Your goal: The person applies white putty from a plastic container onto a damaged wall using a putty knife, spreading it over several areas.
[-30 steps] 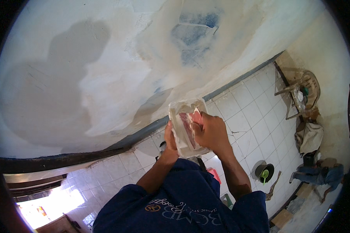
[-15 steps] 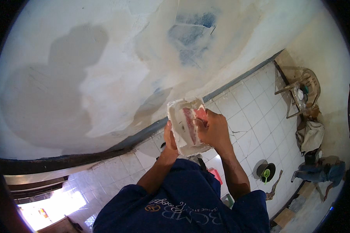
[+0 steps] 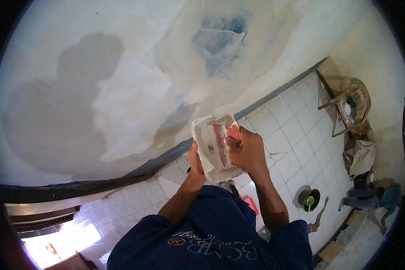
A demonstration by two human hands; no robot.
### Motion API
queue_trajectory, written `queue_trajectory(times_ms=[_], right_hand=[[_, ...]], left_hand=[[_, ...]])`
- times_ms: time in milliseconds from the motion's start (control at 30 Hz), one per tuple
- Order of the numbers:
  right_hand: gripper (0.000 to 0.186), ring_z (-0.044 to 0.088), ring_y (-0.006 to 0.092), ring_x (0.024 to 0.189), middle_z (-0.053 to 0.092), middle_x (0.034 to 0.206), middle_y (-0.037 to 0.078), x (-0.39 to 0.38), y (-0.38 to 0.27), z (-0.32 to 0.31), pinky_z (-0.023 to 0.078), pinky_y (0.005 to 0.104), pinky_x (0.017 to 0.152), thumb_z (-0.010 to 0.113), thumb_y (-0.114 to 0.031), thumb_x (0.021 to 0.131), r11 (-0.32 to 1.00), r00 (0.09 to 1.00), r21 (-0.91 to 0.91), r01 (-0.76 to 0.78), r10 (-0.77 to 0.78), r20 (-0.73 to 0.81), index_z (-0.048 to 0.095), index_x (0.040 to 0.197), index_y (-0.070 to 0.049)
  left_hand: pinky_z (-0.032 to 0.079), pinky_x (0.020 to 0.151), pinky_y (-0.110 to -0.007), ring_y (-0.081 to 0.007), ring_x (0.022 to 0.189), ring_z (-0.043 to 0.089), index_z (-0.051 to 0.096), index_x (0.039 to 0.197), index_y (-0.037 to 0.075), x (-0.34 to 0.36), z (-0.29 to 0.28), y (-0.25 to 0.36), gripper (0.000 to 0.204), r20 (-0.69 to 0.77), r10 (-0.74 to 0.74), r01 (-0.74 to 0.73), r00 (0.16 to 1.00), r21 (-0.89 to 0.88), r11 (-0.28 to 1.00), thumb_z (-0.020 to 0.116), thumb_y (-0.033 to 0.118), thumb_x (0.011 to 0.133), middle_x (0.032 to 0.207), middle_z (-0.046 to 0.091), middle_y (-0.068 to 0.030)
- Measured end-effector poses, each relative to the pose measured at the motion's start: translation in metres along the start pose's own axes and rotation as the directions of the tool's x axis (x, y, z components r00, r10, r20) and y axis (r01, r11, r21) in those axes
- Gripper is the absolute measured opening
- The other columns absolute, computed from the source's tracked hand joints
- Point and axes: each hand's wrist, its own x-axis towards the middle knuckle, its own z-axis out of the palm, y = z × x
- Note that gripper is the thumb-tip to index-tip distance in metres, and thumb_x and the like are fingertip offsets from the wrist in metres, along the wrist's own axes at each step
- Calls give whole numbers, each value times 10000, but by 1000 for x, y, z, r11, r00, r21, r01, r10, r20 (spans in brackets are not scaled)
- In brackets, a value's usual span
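My left hand point(image 3: 195, 162) holds a pale, putty-smeared rectangular tray point(image 3: 201, 139) by its left side, fingers wrapped round it. My right hand point(image 3: 249, 153) grips a red spreading blade point(image 3: 219, 138) smeared with pale putty, held down inside the tray. Part of the blade is hidden by my fingers. Above and beyond the tray rises a white wall point(image 3: 135, 72) with a patchy blue and beige area point(image 3: 218, 45) and large shadows.
Below is a white tiled floor point(image 3: 283, 130) with a black basin point(image 3: 301, 200) and green scoop point(image 3: 309, 202). At right are a plastic chair point(image 3: 360, 99), a pale cloth sack point(image 3: 362, 157) and another person point(image 3: 375, 198), bent low. Bright light enters at lower left point(image 3: 58, 238).
The tray and both hands have moved slightly left. My right hand has shifted the red blade a little within the tray. The other person has shifted slightly.
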Motion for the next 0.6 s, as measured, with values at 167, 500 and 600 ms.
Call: queue_trajectory(times_ms=[167,500,600], right_hand=[[152,624,388,600,601,637,223,-4,-3,1,479,436,554,647,-131,766,994,993,23,104,-103,-63,595,806,6],[125,610,366,550,608,611,156,-11,-15,1,468,472,508,623,-135,787,941,989,-326,88,-121,-83,592,844,-27],[94,604,365,534,571,565,160,-22,-27,14,466,457,491,598,-123,800,949,984,-266,169,-177,-5,568,825,-37]], left_hand=[[448,1004,-448,-303,1198,530,426,1399,80,-1,-1,0,687,-63,7,-4,998,48,999,429,554,903,1327,530,-143],[429,1020,-448,-314,1195,525,412,1392,60,-5,7,-8,724,-89,-17,26,996,103,994,554,535,865,1320,523,-157],[466,956,-421,-301,1068,585,501,1295,69,-1,-5,-14,667,-207,-71,77,976,20,997,589,548,840,1194,589,-140]])
